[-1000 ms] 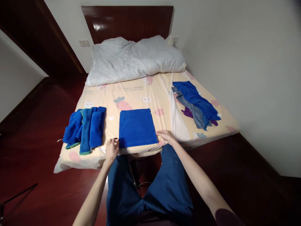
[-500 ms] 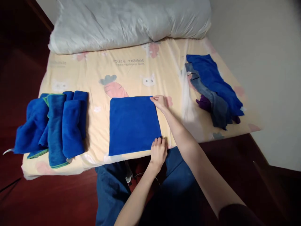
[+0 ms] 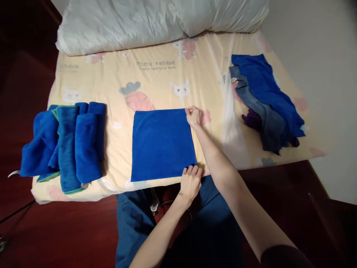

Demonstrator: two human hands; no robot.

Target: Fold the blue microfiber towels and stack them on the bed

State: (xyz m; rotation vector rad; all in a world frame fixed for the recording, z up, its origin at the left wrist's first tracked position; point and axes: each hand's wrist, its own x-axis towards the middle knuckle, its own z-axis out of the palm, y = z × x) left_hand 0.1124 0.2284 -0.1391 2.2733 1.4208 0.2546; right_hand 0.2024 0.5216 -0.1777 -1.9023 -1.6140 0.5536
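A square blue towel (image 3: 163, 145) lies flat on the bed near its front edge. My right hand (image 3: 194, 116) pinches the towel's far right corner between thumb and fingers. At the near right corner, my left hand (image 3: 191, 182) has its fingers curled over the cloth; the fingertips are partly hidden. My two hands are at opposite ends of the towel's right side, with the right arm reaching past the left.
Several rolled blue towels (image 3: 86, 149) with some green edging lie together at the bed's left. Loose blue cloth (image 3: 264, 85), grey-blue cloth (image 3: 264, 111) and purple cloth (image 3: 252, 120) lie heaped at the right. A bundled whitish quilt (image 3: 156, 22) spans the back of the patterned bedsheet (image 3: 106, 82).
The view has shifted slightly, so the bed's things appear a little higher and spread further right. Both hands remain on the same two corners, and the towel still lies flat.
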